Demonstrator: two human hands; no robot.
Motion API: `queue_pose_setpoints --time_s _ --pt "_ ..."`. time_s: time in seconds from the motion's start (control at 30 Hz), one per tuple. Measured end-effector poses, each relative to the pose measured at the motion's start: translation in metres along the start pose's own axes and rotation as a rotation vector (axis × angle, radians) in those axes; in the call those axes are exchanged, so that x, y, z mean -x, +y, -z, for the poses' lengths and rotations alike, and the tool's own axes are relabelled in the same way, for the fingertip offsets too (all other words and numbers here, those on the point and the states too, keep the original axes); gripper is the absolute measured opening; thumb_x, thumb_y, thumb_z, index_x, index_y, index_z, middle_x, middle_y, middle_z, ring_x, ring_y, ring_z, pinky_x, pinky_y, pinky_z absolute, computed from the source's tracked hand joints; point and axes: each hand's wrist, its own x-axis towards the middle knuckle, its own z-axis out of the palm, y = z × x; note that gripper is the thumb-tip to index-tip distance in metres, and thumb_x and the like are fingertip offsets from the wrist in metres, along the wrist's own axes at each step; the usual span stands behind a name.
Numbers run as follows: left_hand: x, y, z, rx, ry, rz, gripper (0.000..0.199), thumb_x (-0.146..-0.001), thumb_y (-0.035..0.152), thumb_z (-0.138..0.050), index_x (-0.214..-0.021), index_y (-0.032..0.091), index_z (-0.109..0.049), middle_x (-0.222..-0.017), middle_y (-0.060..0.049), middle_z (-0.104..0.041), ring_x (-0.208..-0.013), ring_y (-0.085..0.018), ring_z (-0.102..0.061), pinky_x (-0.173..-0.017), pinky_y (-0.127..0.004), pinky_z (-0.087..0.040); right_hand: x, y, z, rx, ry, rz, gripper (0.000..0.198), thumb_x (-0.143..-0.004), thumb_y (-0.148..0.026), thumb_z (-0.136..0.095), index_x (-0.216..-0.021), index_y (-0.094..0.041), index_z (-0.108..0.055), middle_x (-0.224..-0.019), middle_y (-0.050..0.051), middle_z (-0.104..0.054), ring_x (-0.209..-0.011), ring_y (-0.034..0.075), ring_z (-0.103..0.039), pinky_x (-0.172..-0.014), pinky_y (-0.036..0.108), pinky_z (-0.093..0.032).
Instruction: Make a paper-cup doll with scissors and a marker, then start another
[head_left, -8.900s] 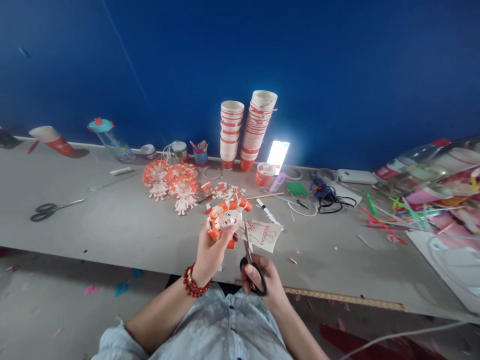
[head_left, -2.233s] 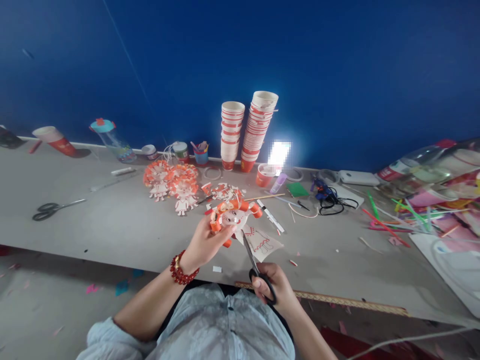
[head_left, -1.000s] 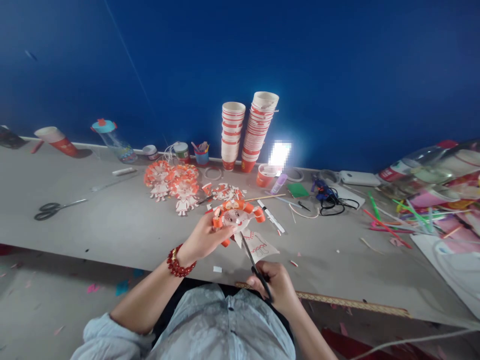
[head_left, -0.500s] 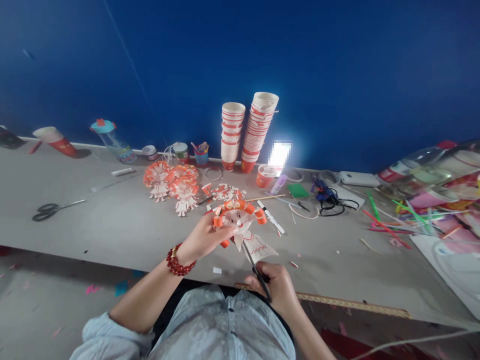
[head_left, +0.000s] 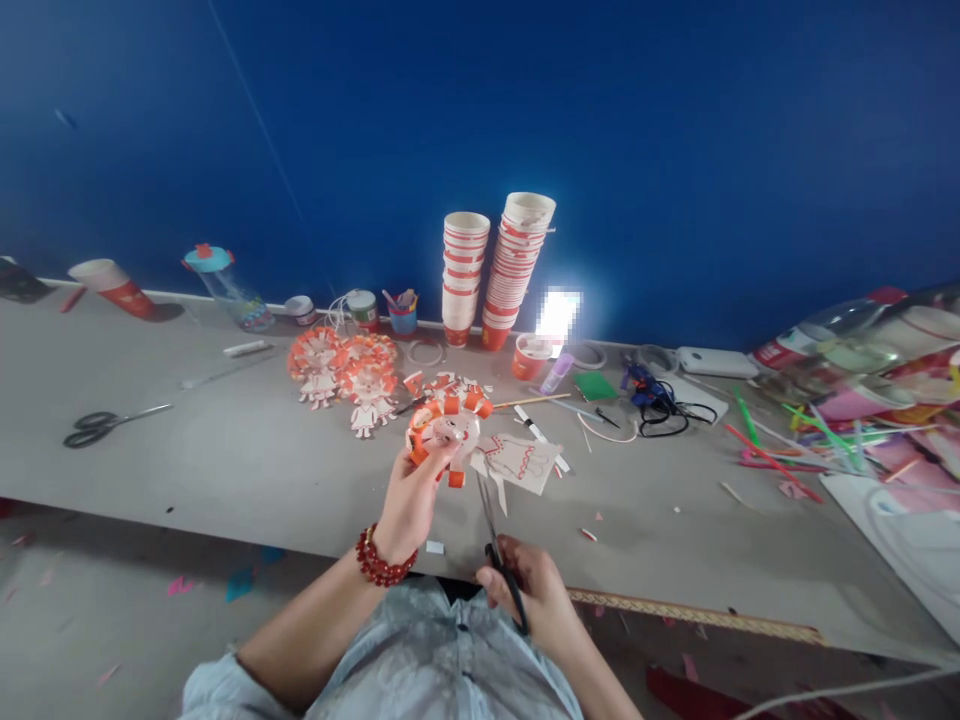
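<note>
The doll [head_left: 466, 432] is now turned, held over the worktop [head_left: 285, 500] by your left hand [head_left: 411, 503], fingers pinching it; its paper body [head_left: 517, 460] now lies farther from you. Your right hand [head_left: 534, 583] has its fingers around the scissors [head_left: 490, 525], nearer you than the doll. A paper flap [head_left: 501, 494] hangs beside the blades, so that edge seems partly cut. Beyond the doll: a blue cup [head_left: 403, 321] holding small sticks, a red cup [head_left: 529, 364] with unclear pale contents, two cup stacks [head_left: 461, 300].

No legible lettering or numbers, the bottle label [head_left: 774, 352] too blurred.
</note>
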Motion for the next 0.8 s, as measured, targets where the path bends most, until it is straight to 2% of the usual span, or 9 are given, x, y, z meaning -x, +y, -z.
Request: queue_pose_setpoints --time_s 0.17,0.33,0.43,0.57,0.7,0.8 --pt "0.006 -0.013 -0.004 0.121 0.057 -0.035 0.012 -0.073 0.024 -0.075 -0.079 0.018 -0.067 -0.072 0.002 -0.067 -0.067 -0.011 -0.062 -0.062 -0.023 -0.048 -0.009 -0.001 -0.009 -0.027 0.013 0.052 0.057 -0.078 -0.073 -0.054 -0.07 -0.017 -0.052 -0.057 -0.002 -0.048 -0.052 0.012 -0.042 -0.048 0.023 -0.03" --pt "0.014 -0.015 -0.011 0.16 0.045 -0.021 0.015 -0.073 0.025 -0.076 -0.086 0.017 -0.07 -0.083 -0.002 -0.073 -0.079 -0.015 -0.068 -0.074 -0.026 -0.052 -0.019 -0.001 -0.011 -0.09 0.058 0.042 0.052 -0.079 -0.068 -0.059 -0.068 -0.018 -0.05 -0.054 -0.002 -0.049 -0.05 0.012 -0.046 -0.047 0.022 -0.031" --pt "0.02 -0.017 -0.011 0.184 0.024 -0.05 0.016 -0.073 0.027 -0.076 -0.086 0.018 -0.07 -0.086 -0.003 -0.074 -0.084 -0.018 -0.07 -0.078 -0.028 -0.052 -0.023 -0.002 -0.009 -0.138 0.097 0.011 0.05 -0.077 -0.064 -0.063 -0.064 -0.019 -0.047 -0.05 -0.004 -0.047 -0.045 0.011 -0.044 -0.044 0.021 -0.029" --pt "0.023 -0.021 -0.002 0.166 -0.05 -0.058 0.024 -0.077 0.033 -0.073 -0.094 0.016 -0.071 -0.093 -0.008 -0.075 -0.088 -0.023 -0.071 -0.078 -0.032 -0.054 -0.024 -0.007 -0.001 -0.065 0.147 0.024 0.05 -0.076 -0.062 -0.065 -0.061 -0.019 -0.046 -0.049 -0.005 -0.042 -0.045 0.01 -0.038 -0.043 0.021 -0.024" --pt "0.018 -0.015 0.008 0.134 0.022 -0.07 0.031 -0.074 0.031 -0.076 -0.1 0.017 -0.069 -0.094 -0.007 -0.075 -0.087 -0.022 -0.071 -0.076 -0.03 -0.054 -0.022 -0.013 0.011 -0.013 0.156 0.009 0.051 -0.075 -0.062 -0.067 -0.058 -0.021 -0.041 -0.047 -0.005 -0.039 -0.043 0.01 -0.038 -0.043 0.021 -0.024" --pt "0.013 -0.006 0.013 0.009 0.04 -0.051 0.028 -0.069 0.026 -0.079 -0.093 0.016 -0.07 -0.09 -0.006 -0.075 -0.083 -0.02 -0.07 -0.076 -0.027 -0.054 -0.021 -0.015 0.018 -0.022 0.133 0.004 0.052 -0.073 -0.062 -0.068 -0.059 -0.021 -0.04 -0.047 -0.006 -0.037 -0.042 0.01 -0.039 -0.042 0.022 -0.022"
